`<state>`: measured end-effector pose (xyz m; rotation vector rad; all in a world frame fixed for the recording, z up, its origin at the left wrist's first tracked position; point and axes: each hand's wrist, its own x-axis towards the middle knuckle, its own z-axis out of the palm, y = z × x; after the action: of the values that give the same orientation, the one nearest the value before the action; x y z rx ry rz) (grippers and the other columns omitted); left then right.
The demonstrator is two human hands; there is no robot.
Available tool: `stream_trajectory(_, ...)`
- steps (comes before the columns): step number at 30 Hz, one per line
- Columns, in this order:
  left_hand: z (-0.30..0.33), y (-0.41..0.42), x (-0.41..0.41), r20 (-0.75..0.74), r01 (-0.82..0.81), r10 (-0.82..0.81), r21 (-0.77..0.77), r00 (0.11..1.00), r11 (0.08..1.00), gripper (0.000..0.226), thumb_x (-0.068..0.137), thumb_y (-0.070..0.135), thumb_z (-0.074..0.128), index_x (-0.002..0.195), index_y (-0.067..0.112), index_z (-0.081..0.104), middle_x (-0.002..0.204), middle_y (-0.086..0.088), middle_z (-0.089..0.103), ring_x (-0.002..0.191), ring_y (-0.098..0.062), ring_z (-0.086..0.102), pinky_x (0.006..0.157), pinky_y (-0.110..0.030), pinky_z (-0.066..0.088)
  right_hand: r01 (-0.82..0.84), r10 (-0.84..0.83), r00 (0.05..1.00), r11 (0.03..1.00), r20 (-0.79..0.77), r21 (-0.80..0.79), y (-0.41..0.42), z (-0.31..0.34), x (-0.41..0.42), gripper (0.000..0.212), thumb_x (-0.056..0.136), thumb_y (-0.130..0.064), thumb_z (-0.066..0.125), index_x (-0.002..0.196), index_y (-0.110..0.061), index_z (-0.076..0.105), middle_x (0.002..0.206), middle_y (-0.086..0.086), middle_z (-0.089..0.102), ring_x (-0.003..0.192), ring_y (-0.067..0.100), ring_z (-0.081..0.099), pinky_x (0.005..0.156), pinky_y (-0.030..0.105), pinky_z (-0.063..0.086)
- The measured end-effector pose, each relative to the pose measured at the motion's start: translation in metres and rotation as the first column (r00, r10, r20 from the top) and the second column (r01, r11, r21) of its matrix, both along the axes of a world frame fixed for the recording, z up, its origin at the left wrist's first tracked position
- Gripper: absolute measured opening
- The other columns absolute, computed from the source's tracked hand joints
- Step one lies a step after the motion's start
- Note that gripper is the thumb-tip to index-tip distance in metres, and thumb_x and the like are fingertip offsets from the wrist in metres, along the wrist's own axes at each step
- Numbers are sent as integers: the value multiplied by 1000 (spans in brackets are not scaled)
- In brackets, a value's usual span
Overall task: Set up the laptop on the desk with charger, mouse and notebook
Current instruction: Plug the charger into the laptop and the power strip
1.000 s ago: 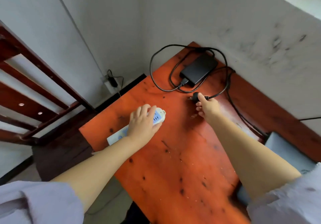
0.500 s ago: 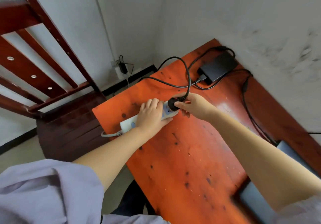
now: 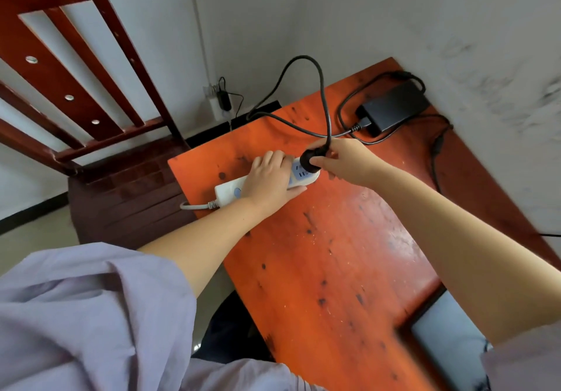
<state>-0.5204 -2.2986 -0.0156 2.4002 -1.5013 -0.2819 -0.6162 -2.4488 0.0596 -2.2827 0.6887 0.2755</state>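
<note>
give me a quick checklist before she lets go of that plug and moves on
1. Left hand steadying the power strip: ok.
2. Right hand gripping the black plug at the strip's far socket: ok.
3. Plug pushed fully home: cannot tell, fingers hide the prongs.
4. Cable joined to the charger brick: ok.
5. Strip lying wholly on the desk: ok.
6. Charger lead connected to the laptop: cannot tell.

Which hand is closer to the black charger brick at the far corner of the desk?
The right hand. It holds the black plug at the power strip's far end, nearer the charger brick. The left hand presses on the strip's middle, farther away.
</note>
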Motion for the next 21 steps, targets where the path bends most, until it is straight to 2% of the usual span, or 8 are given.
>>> stream_trajectory(3, 1, 0, 1, 13, 3, -3, -2, 1000, 1000, 60, 81, 53, 58, 121, 8, 53, 112, -9, 57, 107, -29, 51, 91, -40, 39, 29, -29, 999, 1000, 22, 10, 2, -1, -3, 22, 91, -24, 54, 112, -27, 61, 68, -19, 56, 44, -7, 53, 45, 3, 39)
stream_trajectory(7, 0, 0, 1, 13, 10, -10, 4, 1000, 1000, 62, 82, 54, 56, 124, 9, 51, 115, -9, 56, 109, -27, 49, 93, -39, 38, 0, 0, 1000, 1000, 2, -25, 2, 1, -2, 23, 91, -24, 55, 114, -28, 60, 72, -18, 57, 46, -7, 54, 46, 4, 40)
stream_trajectory(12, 0, 1, 1, 18, 6, -7, 16, 1000, 1000, 65, 83, 56, 53, 128, 10, 49, 118, -8, 55, 112, -26, 48, 93, -38, 36, -41, 38, 999, 995, -31, -90, 2, 4, 3, 27, 91, -26, 55, 118, -22, 58, 95, -8, 58, 64, 0, 58, 48, 7, 44)
stream_trajectory(16, 1, 0, 1, 8, 8, -8, 13, 1000, 1000, 64, 84, 55, 53, 129, 10, 47, 121, -7, 53, 114, -25, 46, 95, -37, 35, -10, 7, 999, 997, -37, -83, 4, 4, 3, 27, 91, -25, 55, 118, -21, 58, 92, -9, 59, 60, 0, 56, 46, 6, 43)
stream_trajectory(19, 2, 1, 1, 11, 14, -14, 3, 1000, 1000, 63, 85, 54, 52, 129, 10, 47, 120, -8, 53, 113, -25, 46, 95, -37, 36, 50, -51, 999, 997, -12, -64, 7, 1, -2, 26, 91, -27, 55, 116, -25, 60, 75, -17, 58, 52, 1, 55, 44, 4, 40)
stream_trajectory(21, 2, 1, 1, 23, 20, -20, 5, 1000, 1000, 64, 86, 55, 51, 130, 9, 46, 120, -8, 53, 113, -24, 46, 95, -36, 36, 66, -67, 998, 996, -9, -54, 9, 0, -5, 25, 91, -28, 55, 116, -26, 60, 73, -20, 56, 51, 1, 55, 44, 4, 40)
